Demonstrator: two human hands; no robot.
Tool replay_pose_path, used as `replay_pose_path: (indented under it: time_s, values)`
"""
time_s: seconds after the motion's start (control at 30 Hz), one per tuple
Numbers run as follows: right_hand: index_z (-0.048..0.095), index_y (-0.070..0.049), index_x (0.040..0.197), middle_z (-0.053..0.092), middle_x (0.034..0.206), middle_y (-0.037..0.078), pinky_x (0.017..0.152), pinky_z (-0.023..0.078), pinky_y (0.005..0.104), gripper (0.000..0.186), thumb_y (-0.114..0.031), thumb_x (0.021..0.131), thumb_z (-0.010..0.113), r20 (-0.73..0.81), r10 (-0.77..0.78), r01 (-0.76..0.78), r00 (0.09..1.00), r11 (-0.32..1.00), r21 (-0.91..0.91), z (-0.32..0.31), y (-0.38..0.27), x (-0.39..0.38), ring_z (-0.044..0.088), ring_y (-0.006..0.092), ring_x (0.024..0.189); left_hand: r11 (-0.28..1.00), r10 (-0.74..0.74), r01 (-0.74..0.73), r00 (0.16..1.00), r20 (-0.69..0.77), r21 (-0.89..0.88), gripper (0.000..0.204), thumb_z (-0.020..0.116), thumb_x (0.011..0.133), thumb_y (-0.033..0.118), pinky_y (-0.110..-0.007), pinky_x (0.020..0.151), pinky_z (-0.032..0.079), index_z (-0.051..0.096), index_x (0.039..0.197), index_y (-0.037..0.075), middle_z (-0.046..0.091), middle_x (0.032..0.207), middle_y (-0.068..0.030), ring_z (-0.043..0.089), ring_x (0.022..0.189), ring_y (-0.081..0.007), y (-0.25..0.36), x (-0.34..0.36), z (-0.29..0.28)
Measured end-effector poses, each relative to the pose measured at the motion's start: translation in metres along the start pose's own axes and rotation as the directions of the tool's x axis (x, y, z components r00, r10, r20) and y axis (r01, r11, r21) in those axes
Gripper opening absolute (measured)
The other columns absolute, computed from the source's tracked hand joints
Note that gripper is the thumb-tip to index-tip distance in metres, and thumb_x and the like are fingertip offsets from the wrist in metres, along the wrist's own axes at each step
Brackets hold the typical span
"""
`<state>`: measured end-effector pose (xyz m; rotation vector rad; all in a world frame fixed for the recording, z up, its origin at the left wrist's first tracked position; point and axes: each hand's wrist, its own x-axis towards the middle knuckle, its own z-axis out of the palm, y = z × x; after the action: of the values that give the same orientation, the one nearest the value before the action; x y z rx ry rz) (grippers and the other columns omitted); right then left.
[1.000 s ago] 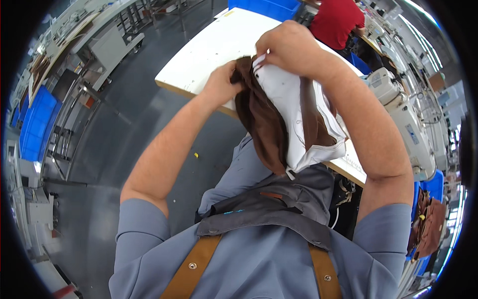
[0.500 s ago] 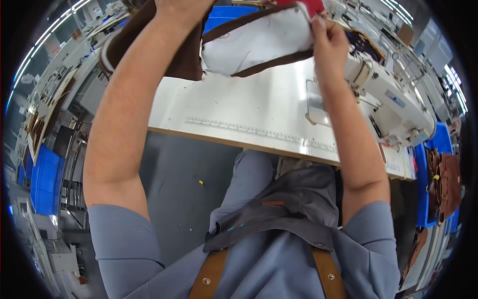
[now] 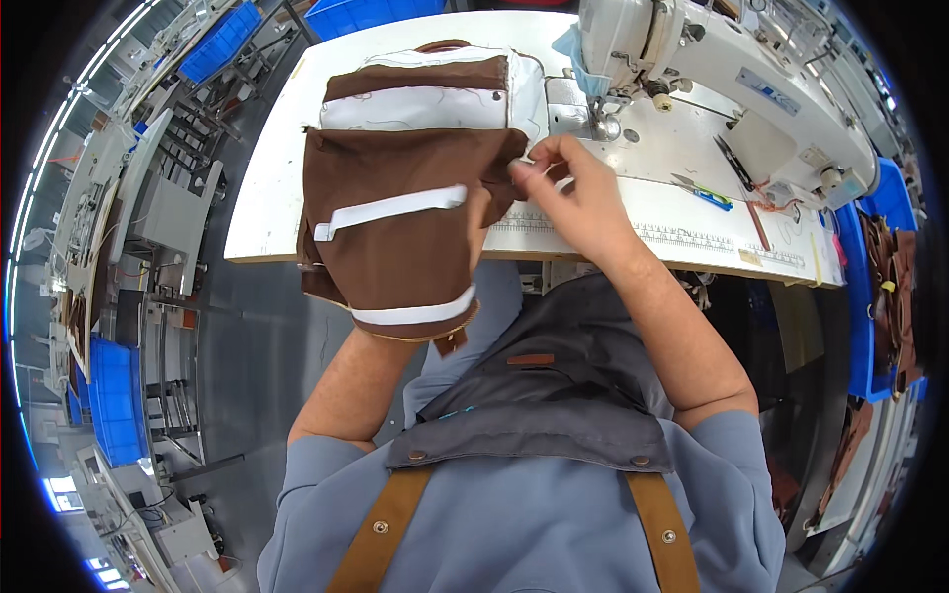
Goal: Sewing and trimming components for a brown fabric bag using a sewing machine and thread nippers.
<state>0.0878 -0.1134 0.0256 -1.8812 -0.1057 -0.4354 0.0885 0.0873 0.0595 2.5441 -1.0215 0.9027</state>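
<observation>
An unfinished bag [image 3: 390,237] of dark brown fabric, seemingly inside out, lies over the near edge of the white table, its lower part hanging down. Two white strips cross the brown fabric; farther back it has white panels and a small brown handle [image 3: 442,45]. My left forearm [image 3: 361,381] goes up beneath the hanging part, and the bag hides my left hand. At the bag's right side my right hand [image 3: 578,193] is closed, thumb and forefinger pinching the bunched brown edge.
A white sewing machine [image 3: 732,74] stands to the right on the table [image 3: 272,198]. Along the near edge run a clear ruler [image 3: 682,237], a blue-green cutter [image 3: 704,194], and black tweezers [image 3: 733,158]. Blue bins hold brown pieces [image 3: 902,296] at the right.
The bag has come from the far side of the table to its near edge and lies differently. Both arms have drawn back; my left hand has gone beneath the fabric. The view has shifted too.
</observation>
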Motion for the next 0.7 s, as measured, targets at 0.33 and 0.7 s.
replay_pose_path:
  time_s: [0.33,0.7]
  values:
    - [0.059,0.001,0.08,0.062,0.065,0.005,0.058,0.045,0.0275,0.032,-0.024,0.094,0.073,0.152,0.031,-0.034,0.988,0.999,0.018,0.005,0.018,0.01,0.059,0.009,0.064,0.488,-0.164,0.178,0.98,0.111,-0.855,0.081,0.081,0.078,0.01,-0.025,0.062,0.053,0.036,0.144,0.0,0.041,0.147,-0.0185,0.063,0.083,-0.0184,-0.003,-0.015,-0.003]
    - [0.074,-0.001,0.103,0.072,0.088,0.005,0.069,0.05,0.0261,0.016,-0.013,0.093,0.072,0.275,-0.059,0.061,0.96,0.998,0.0,0.002,0.008,0.008,0.063,0.0085,0.076,0.952,0.075,-0.044,0.993,0.091,-0.302,0.078,0.088,0.068,0.045,-0.049,0.118,0.015,0.059,0.132,0.012,0.064,0.129,-0.006,0.056,0.127,-0.023,-0.053,0.021,0.02]
